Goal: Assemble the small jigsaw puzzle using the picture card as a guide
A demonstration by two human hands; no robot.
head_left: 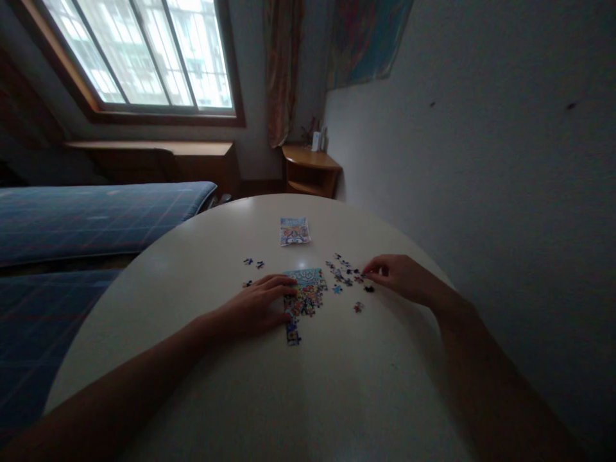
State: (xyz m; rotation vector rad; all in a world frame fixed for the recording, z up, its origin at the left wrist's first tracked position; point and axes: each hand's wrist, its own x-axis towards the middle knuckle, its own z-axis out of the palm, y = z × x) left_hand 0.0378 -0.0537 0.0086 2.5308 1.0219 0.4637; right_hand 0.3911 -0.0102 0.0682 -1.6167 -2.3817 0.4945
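Note:
A partly joined jigsaw puzzle [308, 292] lies on the white table, light blue along its far edge and densely coloured below, with a narrow strip running down its left side. Across its left edge rests my left hand [262, 301], fingers stretched out and touching it. To the right is a loose cluster of puzzle pieces [347, 280]. At that cluster's right side my right hand [397, 276] pinches a small puzzle piece [364, 274] between thumb and fingertips; the fingers partly hide it. One reddish piece [359, 307] lies apart, nearer to me.
A small printed picture sheet [294, 231] lies beyond the puzzle. Several loose pieces [248, 262] are left of it. The round table [337, 391] stands beside a wall [505, 160] on the right. A blue plaid mattress [96, 218] is at the left, and a corner shelf [310, 157] stands behind.

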